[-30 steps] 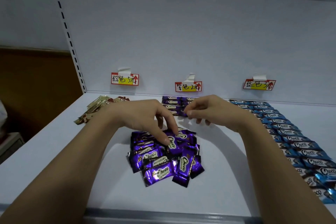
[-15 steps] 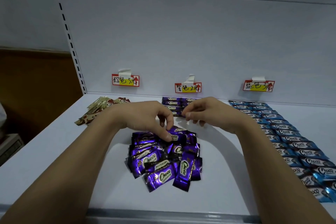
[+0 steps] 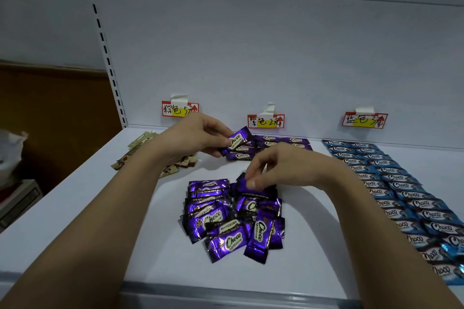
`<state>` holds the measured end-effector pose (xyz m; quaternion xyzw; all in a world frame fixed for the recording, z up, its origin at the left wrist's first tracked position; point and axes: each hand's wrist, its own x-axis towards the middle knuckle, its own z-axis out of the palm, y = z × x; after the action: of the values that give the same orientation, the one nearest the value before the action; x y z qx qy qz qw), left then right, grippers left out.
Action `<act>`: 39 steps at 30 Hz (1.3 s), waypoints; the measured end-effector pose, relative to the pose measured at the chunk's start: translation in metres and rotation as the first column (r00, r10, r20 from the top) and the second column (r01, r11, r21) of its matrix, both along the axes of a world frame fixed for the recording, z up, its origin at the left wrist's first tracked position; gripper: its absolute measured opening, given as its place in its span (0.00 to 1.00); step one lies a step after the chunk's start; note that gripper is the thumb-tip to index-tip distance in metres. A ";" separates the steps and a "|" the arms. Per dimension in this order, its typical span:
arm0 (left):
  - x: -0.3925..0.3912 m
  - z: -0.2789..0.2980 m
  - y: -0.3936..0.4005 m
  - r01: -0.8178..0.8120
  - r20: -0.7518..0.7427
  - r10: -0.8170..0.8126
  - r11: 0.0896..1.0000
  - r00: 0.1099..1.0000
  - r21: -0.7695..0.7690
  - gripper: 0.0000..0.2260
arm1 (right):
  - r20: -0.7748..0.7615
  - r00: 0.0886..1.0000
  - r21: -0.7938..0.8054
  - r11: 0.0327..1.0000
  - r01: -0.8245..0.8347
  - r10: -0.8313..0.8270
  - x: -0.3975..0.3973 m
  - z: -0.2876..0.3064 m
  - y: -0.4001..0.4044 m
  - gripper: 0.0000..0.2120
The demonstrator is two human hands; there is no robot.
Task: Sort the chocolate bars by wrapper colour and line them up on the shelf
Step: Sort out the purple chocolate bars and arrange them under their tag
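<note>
A loose heap of purple chocolate bars (image 3: 226, 218) lies mid-shelf. My left hand (image 3: 198, 135) holds one purple bar (image 3: 237, 140) lifted over the near end of the short purple rows (image 3: 273, 144) under the middle label. My right hand (image 3: 276, 167) pinches the top edge of another purple bar (image 3: 258, 189) at the back of the heap. Brown-and-cream bars (image 3: 145, 148) lie at the back left, partly behind my left arm. Blue bars (image 3: 401, 188) run in two long rows down the right side.
The white shelf (image 3: 88, 208) has a grey front lip (image 3: 226, 293). Three taped price labels hang on the back panel: left (image 3: 179, 108), middle (image 3: 265, 121), right (image 3: 364, 120). A slotted upright (image 3: 103, 40) stands at left, with clutter beyond the shelf's left edge.
My left hand has picked a purple bar off the heap and carried it back toward the purple rows. My right hand has come forward from the rows and taken hold of a bar in the heap.
</note>
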<state>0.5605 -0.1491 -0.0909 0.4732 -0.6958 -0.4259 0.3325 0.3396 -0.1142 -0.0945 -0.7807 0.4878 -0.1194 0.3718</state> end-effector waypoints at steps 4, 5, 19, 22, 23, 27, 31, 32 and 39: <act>0.002 -0.003 -0.003 -0.015 -0.007 0.015 0.999 1.000 0.037 0.08 | -0.106 0.994 0.002 1.000 -0.015 0.015 0.008 -0.002 0.000 0.12; 0.003 -0.003 -0.003 -0.018 -0.005 0.018 0.999 1.000 0.041 0.09 | -0.097 0.995 -0.011 1.000 -0.012 0.011 0.009 -0.001 0.001 0.10; 0.003 -0.004 -0.004 -0.051 -0.015 0.052 0.997 0.999 0.057 0.07 | 0.448 0.869 0.035 0.976 0.216 -0.209 -0.009 0.004 -0.002 0.02; 0.002 -0.004 -0.003 -0.059 -0.031 0.061 0.996 0.998 0.062 0.06 | 0.590 0.780 0.085 0.977 0.195 -0.207 -0.009 0.005 -0.003 0.11; 0.002 -0.004 -0.002 -0.059 -0.031 0.061 0.996 0.998 0.061 0.06 | 0.618 0.755 0.110 0.974 0.196 -0.222 -0.008 0.006 -0.003 0.15; 0.002 -0.003 -0.002 -0.064 -0.028 0.066 0.996 0.997 0.058 0.06 | 0.636 0.725 0.127 0.962 0.242 -0.266 -0.005 0.007 -0.003 0.15; 0.003 -0.004 -0.004 -0.054 -0.019 0.056 0.997 0.998 0.063 0.06 | 0.577 0.766 0.045 0.947 0.318 -0.284 -0.006 0.002 -0.004 0.09; 0.002 -0.005 -0.004 -0.053 -0.019 0.054 0.997 0.998 0.065 0.06 | 0.570 0.766 0.052 0.943 0.328 -0.298 -0.006 0.001 -0.005 0.08; -0.001 -0.006 -0.002 -0.051 0.007 0.050 0.997 0.999 0.060 0.06 | 0.532 0.749 0.111 0.910 0.401 -0.395 -0.014 -0.004 -0.013 0.11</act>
<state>0.5595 -0.1509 -0.0966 0.5016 -0.6713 -0.4368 0.3269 0.3253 -0.1274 -0.0986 -0.5945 0.5162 -0.4145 0.4564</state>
